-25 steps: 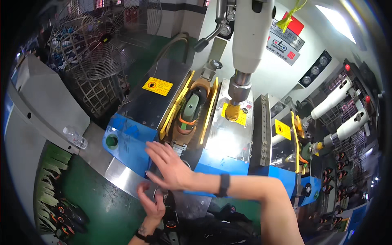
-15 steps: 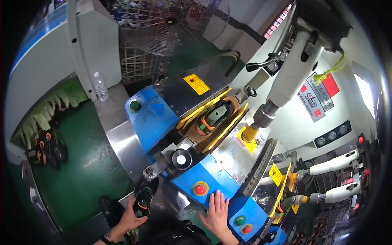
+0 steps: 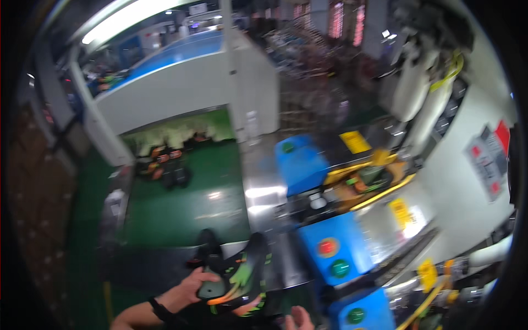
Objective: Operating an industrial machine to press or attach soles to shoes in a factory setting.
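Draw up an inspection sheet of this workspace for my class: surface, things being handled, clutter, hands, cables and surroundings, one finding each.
Surface: green surface, glossy, with pale marks.
Things being handled: dark shoe with a grey-green part; green and orange areas beside it blur together, so its outline is unclear. Another shoe sits between yellow bars in the machine.
Clutter: orange-accented shoes at the far end of the green surface; bottle by the pale housing.
Hands: left hand grips the dark shoe; right hand cut off by the lower edge, nothing seen in it.
Cables: nothing seen clearly.
Surroundings: blue panels, red button, green button.
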Demonstrator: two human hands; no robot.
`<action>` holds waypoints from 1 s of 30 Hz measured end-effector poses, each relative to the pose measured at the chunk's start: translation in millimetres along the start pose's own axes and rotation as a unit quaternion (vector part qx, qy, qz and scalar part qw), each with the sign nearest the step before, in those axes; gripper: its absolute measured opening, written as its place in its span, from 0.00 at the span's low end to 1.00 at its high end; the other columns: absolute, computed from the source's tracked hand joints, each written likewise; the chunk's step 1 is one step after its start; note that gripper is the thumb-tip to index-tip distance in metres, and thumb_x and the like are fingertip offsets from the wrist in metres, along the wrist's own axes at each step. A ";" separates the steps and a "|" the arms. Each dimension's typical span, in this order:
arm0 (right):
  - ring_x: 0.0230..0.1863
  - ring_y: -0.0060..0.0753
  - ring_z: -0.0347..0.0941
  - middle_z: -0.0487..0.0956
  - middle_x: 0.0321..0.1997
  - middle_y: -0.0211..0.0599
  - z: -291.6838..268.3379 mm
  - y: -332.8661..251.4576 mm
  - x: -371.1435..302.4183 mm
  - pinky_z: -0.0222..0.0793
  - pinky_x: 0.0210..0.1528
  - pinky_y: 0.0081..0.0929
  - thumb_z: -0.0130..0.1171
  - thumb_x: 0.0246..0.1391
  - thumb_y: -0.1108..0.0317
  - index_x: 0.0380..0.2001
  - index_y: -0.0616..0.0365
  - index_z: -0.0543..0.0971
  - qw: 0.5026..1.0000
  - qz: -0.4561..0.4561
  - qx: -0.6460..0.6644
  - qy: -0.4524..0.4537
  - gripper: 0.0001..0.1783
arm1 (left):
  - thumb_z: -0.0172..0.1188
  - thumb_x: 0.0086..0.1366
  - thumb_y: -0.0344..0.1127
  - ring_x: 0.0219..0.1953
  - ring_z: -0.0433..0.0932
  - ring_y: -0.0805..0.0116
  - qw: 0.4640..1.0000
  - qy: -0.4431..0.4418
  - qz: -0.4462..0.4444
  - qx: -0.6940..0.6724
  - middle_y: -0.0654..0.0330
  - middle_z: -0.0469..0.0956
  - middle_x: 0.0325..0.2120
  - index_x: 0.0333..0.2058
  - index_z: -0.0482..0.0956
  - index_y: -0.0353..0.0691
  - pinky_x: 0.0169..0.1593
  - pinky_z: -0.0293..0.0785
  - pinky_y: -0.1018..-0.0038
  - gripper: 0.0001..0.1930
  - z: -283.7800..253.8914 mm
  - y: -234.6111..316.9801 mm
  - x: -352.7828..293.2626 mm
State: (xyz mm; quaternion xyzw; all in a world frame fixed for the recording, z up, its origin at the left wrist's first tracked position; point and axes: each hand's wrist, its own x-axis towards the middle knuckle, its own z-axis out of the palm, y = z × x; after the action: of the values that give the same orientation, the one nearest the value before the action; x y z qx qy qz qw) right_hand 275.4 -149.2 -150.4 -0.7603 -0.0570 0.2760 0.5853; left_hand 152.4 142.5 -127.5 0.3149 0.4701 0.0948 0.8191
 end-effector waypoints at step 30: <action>0.54 0.29 0.67 0.73 0.51 0.38 306.4 -13.3 0.2 0.64 0.58 0.28 0.60 0.38 0.78 0.60 0.63 0.62 0.939 0.153 0.298 -0.081 0.40 | 0.53 0.49 0.19 0.42 0.75 0.65 0.987 -0.011 0.025 0.157 0.57 0.73 0.43 0.59 0.61 0.37 0.47 0.75 0.69 0.34 -257.0 97.5 33.3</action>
State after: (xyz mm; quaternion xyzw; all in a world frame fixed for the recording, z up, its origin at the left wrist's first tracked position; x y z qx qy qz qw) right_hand 129.8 118.0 -188.0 -0.5256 0.0975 0.4268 0.7294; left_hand -29.2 343.7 -184.6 0.4521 0.4626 0.0365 0.7618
